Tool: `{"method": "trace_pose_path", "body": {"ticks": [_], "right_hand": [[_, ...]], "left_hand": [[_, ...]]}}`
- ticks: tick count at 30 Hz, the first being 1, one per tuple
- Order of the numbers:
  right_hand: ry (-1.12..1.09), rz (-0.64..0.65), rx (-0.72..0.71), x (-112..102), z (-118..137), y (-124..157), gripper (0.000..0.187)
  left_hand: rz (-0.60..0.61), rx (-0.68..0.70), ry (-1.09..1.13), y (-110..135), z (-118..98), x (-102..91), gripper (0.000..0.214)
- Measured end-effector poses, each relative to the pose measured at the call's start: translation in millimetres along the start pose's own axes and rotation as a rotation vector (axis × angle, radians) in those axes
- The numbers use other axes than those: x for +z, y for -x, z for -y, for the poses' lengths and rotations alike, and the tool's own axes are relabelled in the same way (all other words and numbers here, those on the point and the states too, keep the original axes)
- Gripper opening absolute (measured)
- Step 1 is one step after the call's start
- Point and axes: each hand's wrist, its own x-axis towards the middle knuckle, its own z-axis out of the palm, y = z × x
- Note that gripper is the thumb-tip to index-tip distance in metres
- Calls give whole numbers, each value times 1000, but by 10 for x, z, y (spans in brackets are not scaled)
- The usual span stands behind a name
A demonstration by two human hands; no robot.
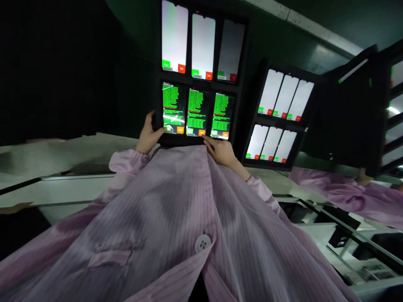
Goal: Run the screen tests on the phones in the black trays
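Observation:
In front of my body lies a black tray (157,79) with smartphones in two rows of three. My left hand (147,135) grips the tray's left edge, with its thumb over the lower corner of the near-left phone (172,105). That phone, the near-middle phone (196,110) and the near-right phone (221,113) show green and red text on black. My right hand (223,151) holds nothing. Its index finger reaches to the orange button at the bottom of the near-middle phone. In the far row, two screens are bright white and the far-right phone (231,48) is dim.
A second black tray (267,165) of white-screened phones lies to the right. Further right, another person's pink sleeve (340,188) and hand are beside a tilted dark tray (374,138). A light rail (302,21) runs along the back. Below the bench edge is metal framing (78,178).

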Motion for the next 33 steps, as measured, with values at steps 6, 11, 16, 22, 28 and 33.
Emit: {"method": "trace_pose_path", "body": {"ticks": [6, 11, 16, 22, 28, 33], "right_hand": [[110, 119, -71, -92, 242, -255, 47], [132, 112, -62, -135, 266, -234, 47], [71, -24, 153, -123, 45, 43, 45], [28, -68, 221, -61, -22, 71, 43], [-49, -113, 80, -20, 115, -39, 44], [-53, -64, 39, -13, 143, -54, 43]], "left_hand": [[-6, 3, 5, -1, -11, 16, 76], [-4, -45, 43, 1, -41, 10, 70], [-16, -85, 109, 11, -74, 14, 67], [3, -54, 100, -23, -67, -3, 72], [63, -38, 66, 13, -73, -41, 79], [58, -30, 59, 23, -73, -36, 80]]}}
